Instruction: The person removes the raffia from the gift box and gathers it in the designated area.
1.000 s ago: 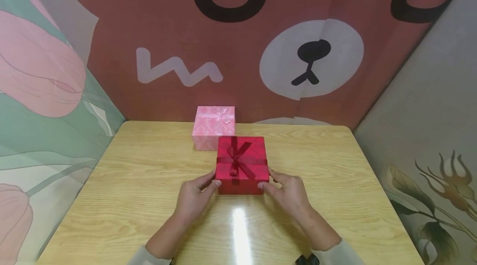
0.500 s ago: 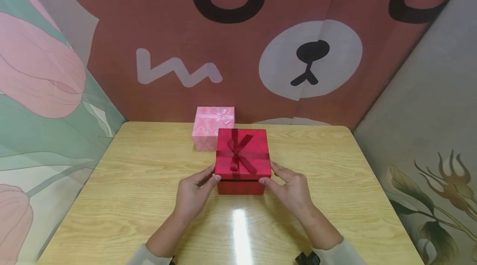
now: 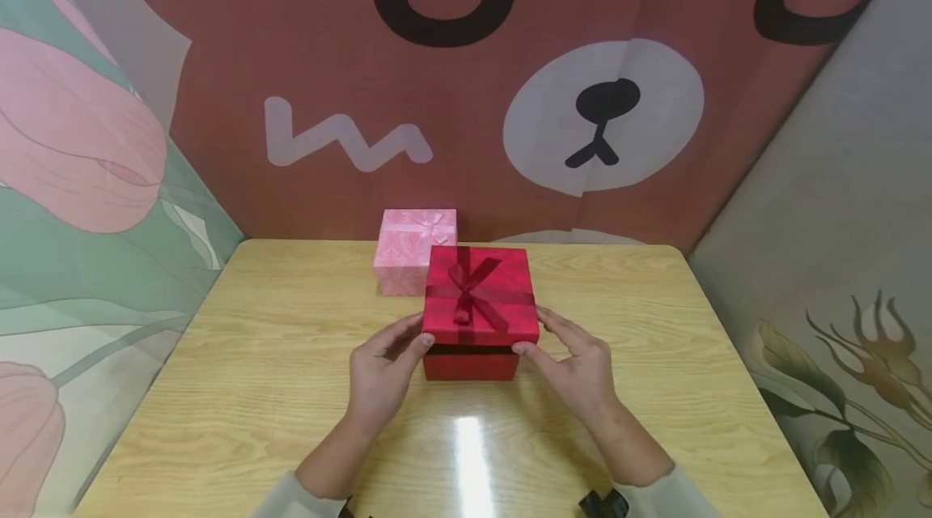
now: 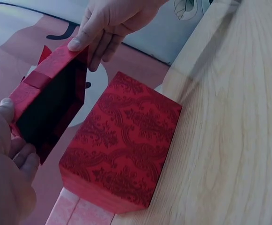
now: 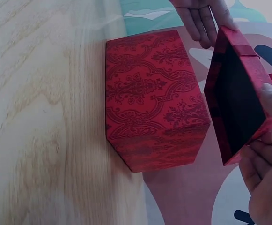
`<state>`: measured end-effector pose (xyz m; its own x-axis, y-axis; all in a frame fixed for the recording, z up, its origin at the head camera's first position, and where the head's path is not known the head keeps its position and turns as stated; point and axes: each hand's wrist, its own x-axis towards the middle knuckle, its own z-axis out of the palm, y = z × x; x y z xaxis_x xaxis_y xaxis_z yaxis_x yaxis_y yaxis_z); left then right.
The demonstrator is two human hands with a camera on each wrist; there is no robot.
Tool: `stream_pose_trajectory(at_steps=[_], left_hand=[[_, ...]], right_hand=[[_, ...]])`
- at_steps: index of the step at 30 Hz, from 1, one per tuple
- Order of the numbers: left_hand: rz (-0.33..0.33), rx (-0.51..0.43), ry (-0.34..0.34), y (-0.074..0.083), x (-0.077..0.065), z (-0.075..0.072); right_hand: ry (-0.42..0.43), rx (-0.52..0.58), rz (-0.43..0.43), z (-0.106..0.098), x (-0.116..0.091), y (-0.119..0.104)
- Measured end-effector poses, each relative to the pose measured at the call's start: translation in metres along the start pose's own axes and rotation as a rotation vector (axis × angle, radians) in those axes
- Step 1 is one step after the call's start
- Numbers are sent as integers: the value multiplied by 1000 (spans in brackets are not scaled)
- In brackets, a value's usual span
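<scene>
A red gift box lid [image 3: 480, 291] with a dark red ribbon bow is held just above its red patterned box base [image 3: 469, 366]. My left hand [image 3: 380, 376] pinches the lid's left side, thumb at the front edge. On the opposite side, my right hand [image 3: 580, 376] grips the lid in the same way. Both wrist views show a gap between the lid [image 4: 56, 77] and the base [image 4: 121, 145], along with the lid's dark underside. The inside of the base is hidden from every camera.
A smaller pink gift box [image 3: 408, 255] with a pink bow stands behind and left of the red one, partly covered by the lid. Both sit on a light wooden table [image 3: 277, 356]. Printed curtains [image 3: 349, 73] enclose the table at the back and sides.
Both hands have raised the red lid off its base, and it has shifted slightly to the right. A dark gap has widened beneath it. The base and the pink box stay in place.
</scene>
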<state>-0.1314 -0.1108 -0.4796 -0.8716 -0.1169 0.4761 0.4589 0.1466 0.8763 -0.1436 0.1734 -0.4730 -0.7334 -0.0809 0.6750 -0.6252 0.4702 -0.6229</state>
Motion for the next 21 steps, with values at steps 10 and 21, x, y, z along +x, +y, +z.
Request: stream_pose_trajectory(at_steps=[10, 21], left_hand=[[74, -188, -22, 7, 4, 17], [162, -220, -153, 9, 7, 27]], right_hand=[[106, 67, -124, -11, 4, 0], [187, 157, -314, -20, 9, 0]])
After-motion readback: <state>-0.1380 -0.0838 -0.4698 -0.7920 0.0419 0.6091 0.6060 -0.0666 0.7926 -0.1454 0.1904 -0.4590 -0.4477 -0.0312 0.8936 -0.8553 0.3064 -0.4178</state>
